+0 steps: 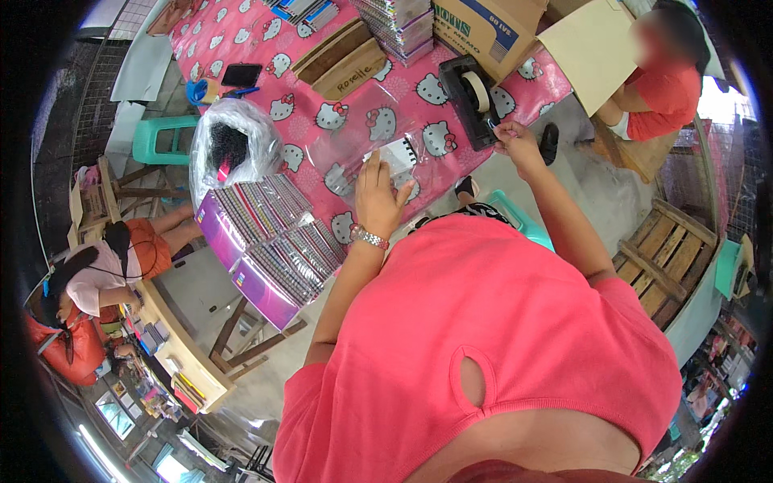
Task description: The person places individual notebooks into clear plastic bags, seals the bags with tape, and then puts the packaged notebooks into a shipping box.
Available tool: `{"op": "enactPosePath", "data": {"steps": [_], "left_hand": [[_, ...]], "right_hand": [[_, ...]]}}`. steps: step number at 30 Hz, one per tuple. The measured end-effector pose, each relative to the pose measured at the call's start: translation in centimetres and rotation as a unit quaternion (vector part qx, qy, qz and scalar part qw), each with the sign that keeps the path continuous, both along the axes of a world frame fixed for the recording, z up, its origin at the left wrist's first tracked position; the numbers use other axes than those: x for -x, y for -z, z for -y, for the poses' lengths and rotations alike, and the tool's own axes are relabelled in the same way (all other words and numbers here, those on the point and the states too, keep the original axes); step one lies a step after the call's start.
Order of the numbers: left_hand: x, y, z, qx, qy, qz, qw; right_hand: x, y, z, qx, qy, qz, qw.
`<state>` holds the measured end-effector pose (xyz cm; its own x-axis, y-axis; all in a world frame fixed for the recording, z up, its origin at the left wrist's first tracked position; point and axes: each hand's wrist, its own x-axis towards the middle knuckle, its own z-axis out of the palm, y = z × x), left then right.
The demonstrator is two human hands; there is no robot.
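My left hand (378, 193), with a metal watch on its wrist, lies flat with fingers stretched out on a small spiral notebook (398, 154). Clear plastic film (338, 153) spreads over and around that notebook, on a pink cartoon-print tablecloth (330, 117). To the right, my right hand (519, 147) pinches at the near end of a black tape dispenser (463, 97), apparently on the loose end of its tape; the fingertips are small in view. A wide tape roll (477, 90) sits in the dispenser.
Purple boxes of spiral notebooks (266, 241) stand at the table's left edge, beside a clear plastic roll (233, 145). Behind are a wooden box (342, 64), stacked notebooks (394, 28), a cardboard carton (487, 36) and a phone (241, 76). People sit at right and bend over at left.
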<state>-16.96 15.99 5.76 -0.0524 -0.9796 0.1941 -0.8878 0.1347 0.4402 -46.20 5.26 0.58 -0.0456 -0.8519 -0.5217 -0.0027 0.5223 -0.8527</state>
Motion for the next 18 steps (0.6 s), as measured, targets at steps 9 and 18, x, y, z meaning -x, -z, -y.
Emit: {"op": "enactPosePath", "data": {"steps": [9,18], "left_hand": [[-0.3,0.1,0.3,0.003,0.005,0.016,1.0],[-0.4,0.0,-0.1,-0.016,-0.007,0.01,1.0]], "right_hand": [[0.1,0.9,-1.0,0.064,0.016,0.004,0.998],[0.2,3.6,-4.6,-0.229,-0.08,0.391,0.888]]}}
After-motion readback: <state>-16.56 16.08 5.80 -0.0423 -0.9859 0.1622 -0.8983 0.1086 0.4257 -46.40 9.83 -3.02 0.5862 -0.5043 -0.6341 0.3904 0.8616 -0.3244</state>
